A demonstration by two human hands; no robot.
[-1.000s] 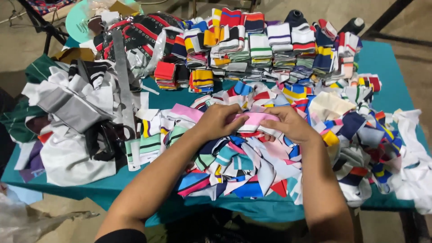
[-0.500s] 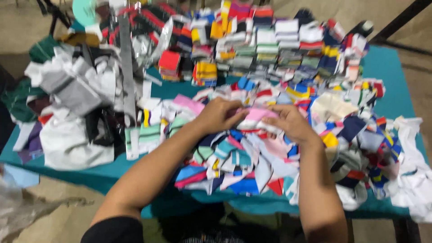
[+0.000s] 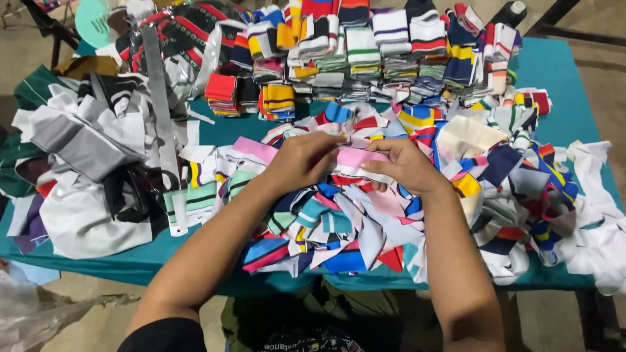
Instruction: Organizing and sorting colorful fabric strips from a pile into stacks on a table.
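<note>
My left hand (image 3: 306,158) and my right hand (image 3: 405,164) both pinch a pink and white striped knit collar piece (image 3: 360,159), holding it flat between them just above a loose heap of striped collar pieces (image 3: 365,221). The heap spreads over the middle and right of a teal-covered table (image 3: 554,68). Both forearms reach in from the bottom edge of the view.
Folded stacks of striped collars (image 3: 365,49) line the back of the table. Grey, white and green fabric pieces (image 3: 85,156) pile up at the left, white ones (image 3: 603,215) at the right. A black thread cone (image 3: 512,12) stands at the far right back. A plastic bag (image 3: 32,313) lies on the floor at lower left.
Both hands stay on the pink piece at the heap's top, smoothing it between them. The view has shifted slightly.
</note>
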